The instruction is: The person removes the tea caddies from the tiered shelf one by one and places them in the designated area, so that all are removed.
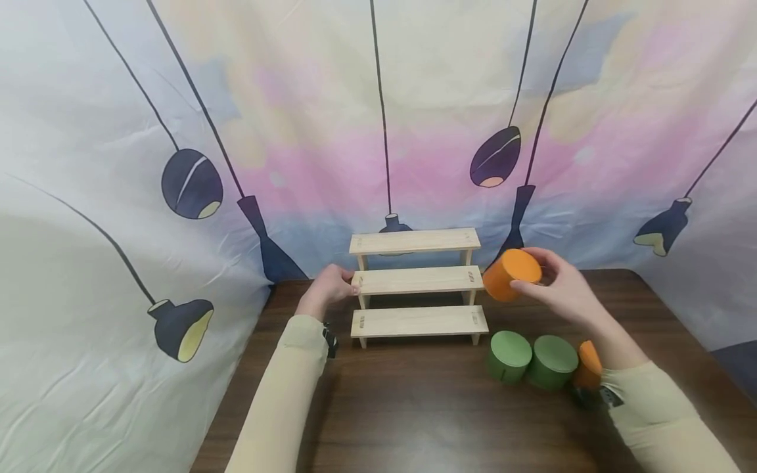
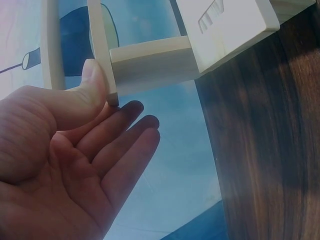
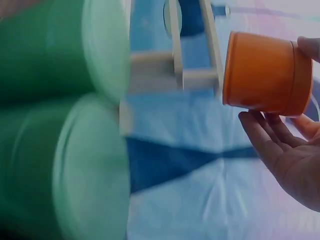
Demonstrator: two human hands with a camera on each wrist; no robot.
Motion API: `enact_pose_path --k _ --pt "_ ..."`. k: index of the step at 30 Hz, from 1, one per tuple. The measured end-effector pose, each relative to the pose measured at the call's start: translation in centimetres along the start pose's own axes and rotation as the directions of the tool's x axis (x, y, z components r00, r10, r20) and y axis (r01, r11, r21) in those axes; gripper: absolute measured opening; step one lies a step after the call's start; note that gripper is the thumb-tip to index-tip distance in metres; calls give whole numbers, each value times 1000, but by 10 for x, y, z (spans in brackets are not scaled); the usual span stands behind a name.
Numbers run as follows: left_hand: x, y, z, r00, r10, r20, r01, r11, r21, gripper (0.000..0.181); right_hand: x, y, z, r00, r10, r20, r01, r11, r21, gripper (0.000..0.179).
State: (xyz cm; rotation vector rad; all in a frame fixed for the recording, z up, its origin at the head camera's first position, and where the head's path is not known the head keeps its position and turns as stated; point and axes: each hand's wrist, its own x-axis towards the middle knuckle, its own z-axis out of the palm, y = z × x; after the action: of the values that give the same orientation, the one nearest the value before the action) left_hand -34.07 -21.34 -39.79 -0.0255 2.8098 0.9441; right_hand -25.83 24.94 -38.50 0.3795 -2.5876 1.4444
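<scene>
A three-tier wooden step shelf (image 1: pixel 417 281) stands on the table against the printed cloth. My left hand (image 1: pixel 327 289) pinches the left end of its middle board; in the left wrist view the thumb (image 2: pixel 91 82) lies on one face and the other fingers reach past the board's edge. Between thumb and fingers, my right hand (image 1: pixel 562 286) holds an orange lidded canister (image 1: pixel 512 274), tilted and raised beside the middle board's right end. The right wrist view shows the canister (image 3: pixel 265 72) clear of the table, with the fingers along its side.
Two green canisters (image 1: pixel 510 356) stand side by side on the dark wood table (image 1: pixel 402 401), right of the shelf's front. Another orange object (image 1: pixel 588 366) is partly hidden by the right wrist. The cloth backdrop (image 1: pixel 331 164) with painted lamps hangs behind.
</scene>
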Motion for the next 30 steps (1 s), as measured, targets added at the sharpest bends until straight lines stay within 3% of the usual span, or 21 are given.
enact_pose_path --k 7,15,19,30 --pt "-1 1 -1 1000 16 5 -16 1000 0 57 -29 30 -34 994 97 -42 -100 992 -73 83" --pt "-2 0 -1 1000 18 15 -18 1000 -16 57 -60 63 -52 970 222 -104 -227 973 -43 93" --pt "-3 1 -1 1000 20 15 -20 999 -29 58 -74 79 -64 962 243 -122 -250 967 -41 95" --pt "-1 -2 0 1000 14 12 -14 999 -39 59 -99 106 -78 923 369 -104 -360 928 99 95"
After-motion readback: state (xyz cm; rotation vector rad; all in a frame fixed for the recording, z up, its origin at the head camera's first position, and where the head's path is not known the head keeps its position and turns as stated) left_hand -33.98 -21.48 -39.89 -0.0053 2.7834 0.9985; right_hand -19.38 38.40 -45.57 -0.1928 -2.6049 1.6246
